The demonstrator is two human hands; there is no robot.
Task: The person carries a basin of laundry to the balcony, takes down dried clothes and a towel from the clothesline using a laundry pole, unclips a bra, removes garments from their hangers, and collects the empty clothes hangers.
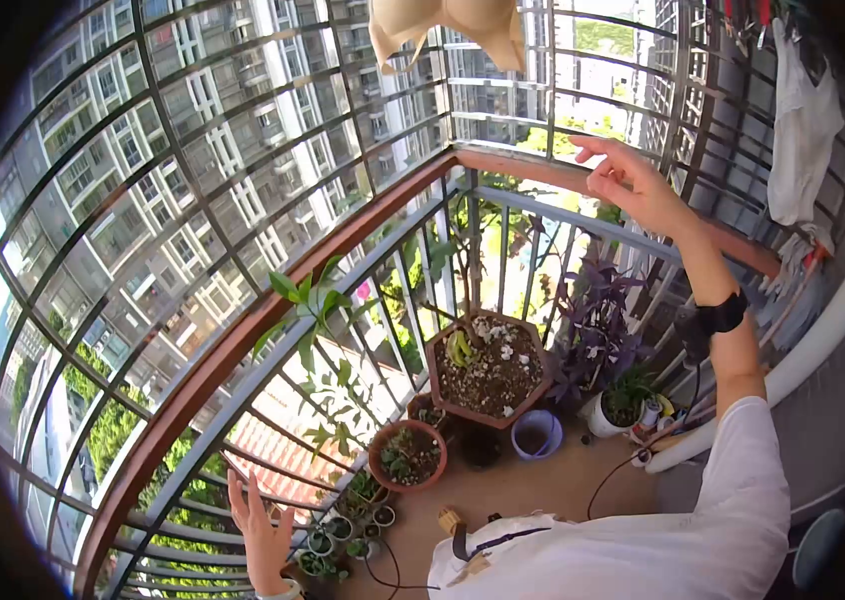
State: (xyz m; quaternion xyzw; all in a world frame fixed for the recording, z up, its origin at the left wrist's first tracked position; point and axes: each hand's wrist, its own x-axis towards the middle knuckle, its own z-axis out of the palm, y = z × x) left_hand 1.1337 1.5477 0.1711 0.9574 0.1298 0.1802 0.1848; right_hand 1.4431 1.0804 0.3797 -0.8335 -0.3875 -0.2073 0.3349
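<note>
My right hand (633, 190) is raised over the reddish-brown railing ledge (523, 166) near the balcony corner. Its index finger points out while the others bend loosely, with nothing visible in the hand. A black band (723, 314) circles that forearm. Low on the left, my left hand (261, 530) is held up beside the grey balustrade, fingers spread and holding nothing. Nearest to it are several small potted plants (341, 528) on the floor. Whether either hand touches the railing I cannot tell.
A hexagonal planter (475, 411) stands in the corner, with a round terracotta pot (409, 486), a lavender pot (559, 432) and a purple-leaved plant (593, 330) around it. Window bars (233, 245) enclose the balcony. A beige bra (478, 25) and white cloth (801, 130) hang above. A cable (598, 490) crosses the floor.
</note>
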